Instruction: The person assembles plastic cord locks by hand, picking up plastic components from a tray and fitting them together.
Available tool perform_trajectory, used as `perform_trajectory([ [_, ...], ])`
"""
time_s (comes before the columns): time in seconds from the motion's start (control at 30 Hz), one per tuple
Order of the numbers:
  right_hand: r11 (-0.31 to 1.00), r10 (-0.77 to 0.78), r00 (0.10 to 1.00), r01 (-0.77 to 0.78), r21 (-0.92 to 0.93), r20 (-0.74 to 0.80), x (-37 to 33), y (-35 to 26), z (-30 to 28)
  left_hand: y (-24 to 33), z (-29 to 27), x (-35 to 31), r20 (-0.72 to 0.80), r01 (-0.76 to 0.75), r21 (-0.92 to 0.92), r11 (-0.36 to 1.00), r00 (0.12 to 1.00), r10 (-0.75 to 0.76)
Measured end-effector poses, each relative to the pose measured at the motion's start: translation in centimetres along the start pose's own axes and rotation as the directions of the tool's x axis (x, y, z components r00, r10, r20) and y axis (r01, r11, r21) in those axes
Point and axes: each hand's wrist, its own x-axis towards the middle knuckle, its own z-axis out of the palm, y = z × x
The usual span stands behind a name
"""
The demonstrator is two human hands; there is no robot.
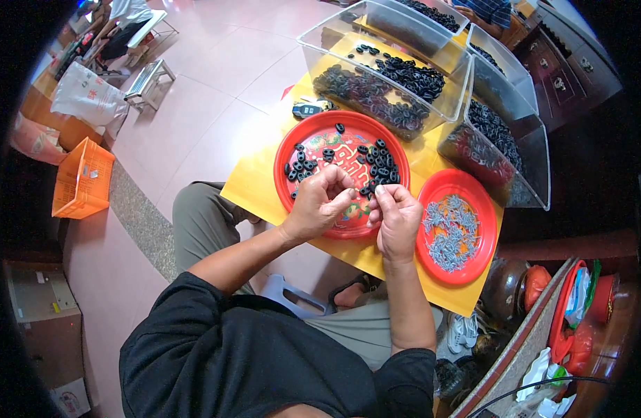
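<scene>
Both hands meet over the near rim of a large red plate (287, 150), fingertips drawn together toward one another. The left hand (319, 203) is curled into a loose fist with thumb and fingers pinched narrow at the tip; whatever it pinches is too small and hidden to make out. The right hand (396, 217) is likewise closed down to a narrow pinch, and a small black ring-shaped piece (366, 191) shows just between the two sets of fingertips, touching or nearly touching them; which hand actually holds it cannot be told. Just beyond the fingertips, on the plate, lies a scatter of black ring pieces (380, 167), thickest directly ahead of the right hand and thinner ahead of the left. To the outer side of the right hand, just beside it, sits a smaller red plate (474, 268) carrying a heap of small grey metal parts (449, 228). Both plates rest on a yellow table top (254, 188), which runs under both wrists. Farther out past the large plate, well beyond the pinch, stand clear plastic bins (376, 83) loaded with more black pieces, and a dark key fob (306, 109) lies near the far rim of the plate, ahead of the left hand. Off to the far left side, on the pink floor, stands an orange crate (83, 177).
</scene>
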Motion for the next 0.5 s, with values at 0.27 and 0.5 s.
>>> perform_trajectory([
  [0.27, 0.986, -0.056, 0.998, 0.058, -0.157, 0.018, -0.6, 0.0, 0.7, 0.9, 0.4, 0.2, -0.023, -0.002, 0.075, 0.997, 1.000, 0.003],
  [0.5, 0.935, -0.156, 0.987, 0.162, -0.314, 0.045, -0.4, 0.5, 0.5, 0.6, -0.5, 0.2, 0.029, 0.165, -0.005, 0.986, 0.986, -0.165],
])
